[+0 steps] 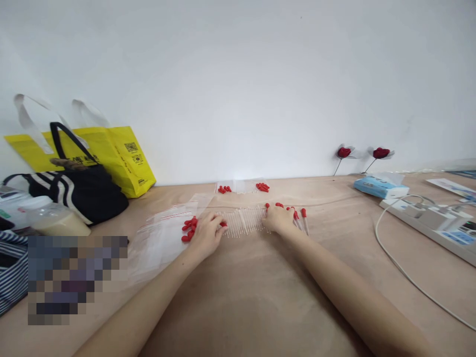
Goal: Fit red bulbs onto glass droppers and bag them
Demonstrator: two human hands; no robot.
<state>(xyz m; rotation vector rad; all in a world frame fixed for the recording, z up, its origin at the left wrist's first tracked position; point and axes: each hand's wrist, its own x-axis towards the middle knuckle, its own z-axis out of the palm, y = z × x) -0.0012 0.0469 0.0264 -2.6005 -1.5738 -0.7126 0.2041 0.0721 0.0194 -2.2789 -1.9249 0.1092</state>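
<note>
Whitish tubes (243,221) point lengthwise away; left hand (208,230) pinches a red bulb (223,224); right hand (278,218), grip unclear.

The wood-grained worktop (238,292) runs back to the wall. Across its middle lies a row of slim clear tubes (241,222), with red-bulbed droppers (304,216) to the right and loose red bulbs (190,230) at left, by overlapping zip-lock bags (158,240). A yellow tote bag (139,163) and black handbag (84,193) stand far left; a blue tissue pack (379,189) and white power strip (433,224) lie right.
</note>
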